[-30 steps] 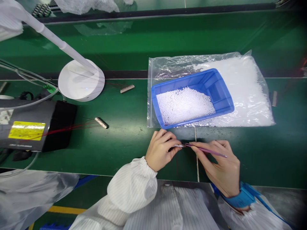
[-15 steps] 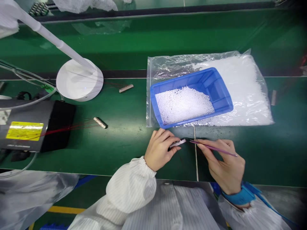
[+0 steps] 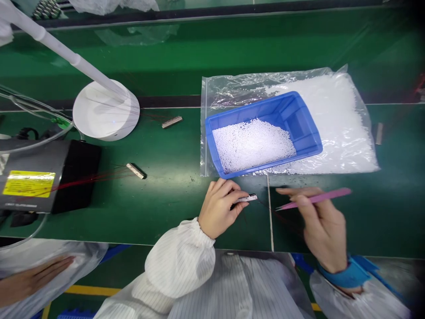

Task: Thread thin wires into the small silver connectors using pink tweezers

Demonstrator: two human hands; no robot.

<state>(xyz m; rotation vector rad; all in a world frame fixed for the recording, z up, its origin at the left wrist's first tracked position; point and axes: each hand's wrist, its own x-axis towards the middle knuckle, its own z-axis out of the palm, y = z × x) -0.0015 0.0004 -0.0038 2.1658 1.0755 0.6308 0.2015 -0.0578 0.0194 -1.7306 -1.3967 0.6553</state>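
Between the thumb and fingers of my left hand (image 3: pixel 221 207) is a small white rectangular block (image 3: pixel 249 198) with a dark edge, partly hidden by the fingers. Thin dark red wires trail from its right end. My right hand (image 3: pixel 323 226) grips pink tweezers (image 3: pixel 318 197), their tips pointing left, apart from the block. Just beyond my left hand stands a blue bin (image 3: pixel 264 167) part-filled with small white beads (image 3: pixel 254 144). It rests on a clear zip bag (image 3: pixel 341 128) full of white material.
Two similar small blocks with thin wires, one upper (image 3: pixel 171 122) and one lower (image 3: pixel 136 171), lie to the left. Near them are a white round lamp base (image 3: pixel 106 110) and a black box with a yellow label (image 3: pixel 29 183). Another person's hand (image 3: pixel 40 277) shows at lower left.
My right hand has drawn the tweezers away from the block, to the right, and tilted them. My left hand stays almost in place. Another person's hand has appeared at lower left.
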